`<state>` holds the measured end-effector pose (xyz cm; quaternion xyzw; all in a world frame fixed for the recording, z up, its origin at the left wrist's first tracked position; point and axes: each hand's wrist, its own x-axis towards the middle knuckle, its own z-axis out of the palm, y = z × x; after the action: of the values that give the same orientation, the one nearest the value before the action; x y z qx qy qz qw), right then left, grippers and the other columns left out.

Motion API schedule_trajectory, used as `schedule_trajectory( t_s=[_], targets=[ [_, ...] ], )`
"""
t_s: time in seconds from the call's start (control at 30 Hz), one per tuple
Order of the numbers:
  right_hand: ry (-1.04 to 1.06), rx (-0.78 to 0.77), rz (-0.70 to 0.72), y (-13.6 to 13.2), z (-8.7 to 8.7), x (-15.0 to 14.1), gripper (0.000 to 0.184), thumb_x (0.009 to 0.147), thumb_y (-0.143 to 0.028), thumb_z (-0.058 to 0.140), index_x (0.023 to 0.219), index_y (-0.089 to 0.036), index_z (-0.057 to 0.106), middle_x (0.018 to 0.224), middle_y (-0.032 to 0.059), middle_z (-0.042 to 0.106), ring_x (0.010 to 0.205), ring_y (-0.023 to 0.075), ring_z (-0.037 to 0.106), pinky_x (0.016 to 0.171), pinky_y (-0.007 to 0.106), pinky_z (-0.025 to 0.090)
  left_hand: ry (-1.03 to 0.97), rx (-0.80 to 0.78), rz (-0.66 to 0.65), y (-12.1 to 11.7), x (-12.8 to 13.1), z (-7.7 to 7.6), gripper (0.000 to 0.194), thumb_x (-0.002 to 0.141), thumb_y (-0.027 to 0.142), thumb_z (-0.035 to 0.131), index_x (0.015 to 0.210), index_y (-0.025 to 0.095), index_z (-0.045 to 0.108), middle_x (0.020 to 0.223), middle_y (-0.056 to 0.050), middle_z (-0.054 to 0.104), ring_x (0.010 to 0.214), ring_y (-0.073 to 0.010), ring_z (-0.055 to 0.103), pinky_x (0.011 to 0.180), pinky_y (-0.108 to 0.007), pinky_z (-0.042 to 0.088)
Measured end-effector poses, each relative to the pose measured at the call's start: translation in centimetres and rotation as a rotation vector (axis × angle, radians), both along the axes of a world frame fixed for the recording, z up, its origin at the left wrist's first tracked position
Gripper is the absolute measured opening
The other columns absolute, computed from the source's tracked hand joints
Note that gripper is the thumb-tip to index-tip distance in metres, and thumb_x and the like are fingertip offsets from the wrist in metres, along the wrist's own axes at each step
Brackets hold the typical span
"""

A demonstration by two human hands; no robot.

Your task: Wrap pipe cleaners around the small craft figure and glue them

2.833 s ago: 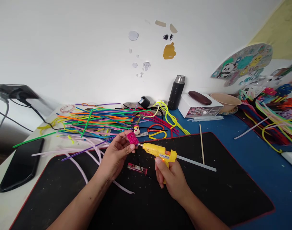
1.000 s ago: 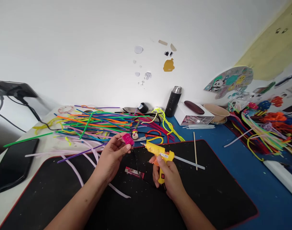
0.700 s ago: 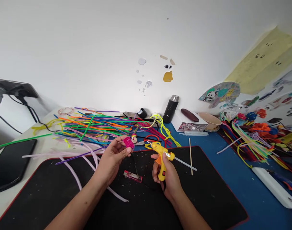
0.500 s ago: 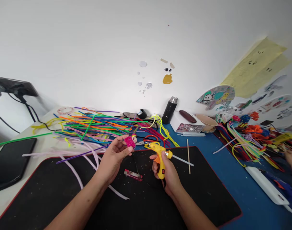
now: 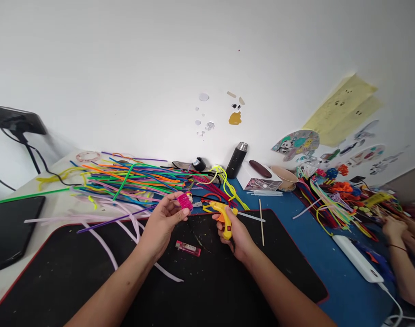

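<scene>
Between the thumb and fingers of my left hand (image 5: 166,220) is a small magenta fuzzy piece (image 5: 185,202), which looks wound from pipe cleaner. My right hand (image 5: 236,234) is wrapped round a yellow hot glue gun (image 5: 226,222). Its nozzle points left toward the magenta piece, with a gap between them. A clear glue stick (image 5: 251,216) sticks out of the gun's back. Below and between my hands, a pink lighter (image 5: 188,248) lies on the black mat (image 5: 200,295). Scissors (image 5: 196,205) lie partly hidden behind the magenta piece and the gun.
Many coloured pipe cleaners (image 5: 135,179) are heaped at the back left. A phone (image 5: 15,231) lies at the left. Behind stand a black thermos (image 5: 237,160) and a white box (image 5: 258,178). A wooden stick (image 5: 261,222) lies right of the gun. Another person's hands (image 5: 398,231) are at far right.
The view has turned slightly to the right, showing more of the other person's arms. My right hand has brought the glue gun a little nearer to the magenta piece, which my left hand still holds.
</scene>
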<state>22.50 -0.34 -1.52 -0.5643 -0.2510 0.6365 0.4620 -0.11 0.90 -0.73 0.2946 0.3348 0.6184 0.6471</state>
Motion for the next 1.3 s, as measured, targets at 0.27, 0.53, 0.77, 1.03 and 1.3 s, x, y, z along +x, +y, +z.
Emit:
schedule_trajectory(
  t_s=[0.27, 0.53, 0.77, 1.03, 1.3],
  targets=[
    [0.078, -0.072, 0.010, 0.9, 0.3, 0.7, 0.056, 0.106, -0.064, 0.052, 0.091, -0.014, 0.072, 0.061, -0.0025, 0.053, 0.039, 0.0055, 0.034, 0.035, 0.015, 0.020, -0.010, -0.006, -0.006, -0.1, 0.1, 0.4, 0.063, 0.056, 0.031, 0.105, 0.109, 0.018, 0.074, 0.091, -0.004, 0.077, 0.081, -0.0181, 0.068, 0.066, -0.026, 0.053],
    [0.115, -0.106, 0.011, 0.8, 0.3, 0.8, 0.059, 0.109, -0.063, 0.046, 0.095, -0.013, 0.073, 0.063, -0.0023, 0.054, 0.039, 0.0058, 0.038, 0.037, 0.015, 0.021, -0.005, -0.015, -0.010, -0.2, 0.1, 0.5, 0.057, 0.059, 0.027, 0.104, 0.108, 0.019, 0.075, 0.092, -0.005, 0.077, 0.081, -0.0184, 0.068, 0.066, -0.027, 0.053],
    [0.060, -0.137, 0.050, 0.3, 0.6, 1.3, 0.062, 0.109, -0.066, 0.043, 0.101, -0.012, 0.073, 0.065, -0.0010, 0.058, 0.040, 0.0076, 0.045, 0.037, 0.017, 0.020, -0.006, -0.012, -0.007, -0.2, 0.1, 0.4, 0.057, 0.058, 0.027, 0.104, 0.107, 0.019, 0.075, 0.091, -0.005, 0.077, 0.080, -0.0184, 0.068, 0.066, -0.026, 0.053],
    [-0.030, -0.140, 0.098, 0.2, 0.9, 1.9, 0.058, 0.104, -0.069, 0.049, 0.107, -0.014, 0.069, 0.063, -0.0041, 0.057, 0.037, 0.0056, 0.035, 0.039, 0.016, 0.019, 0.008, -0.011, -0.012, -0.2, 0.0, 0.3, 0.056, 0.060, 0.027, 0.103, 0.108, 0.019, 0.076, 0.093, -0.005, 0.077, 0.081, -0.0180, 0.067, 0.068, -0.027, 0.053],
    [-0.317, -0.082, 0.214, -1.2, 0.6, 2.3, 0.056, 0.097, -0.070, 0.060, 0.084, -0.017, 0.073, 0.053, -0.0018, 0.058, 0.035, 0.0085, 0.042, 0.037, 0.019, 0.014, -0.008, 0.004, -0.019, -0.2, 0.1, 0.2, 0.055, 0.059, 0.024, 0.103, 0.107, 0.019, 0.076, 0.091, -0.005, 0.077, 0.079, -0.0183, 0.068, 0.066, -0.027, 0.052]
  ],
)
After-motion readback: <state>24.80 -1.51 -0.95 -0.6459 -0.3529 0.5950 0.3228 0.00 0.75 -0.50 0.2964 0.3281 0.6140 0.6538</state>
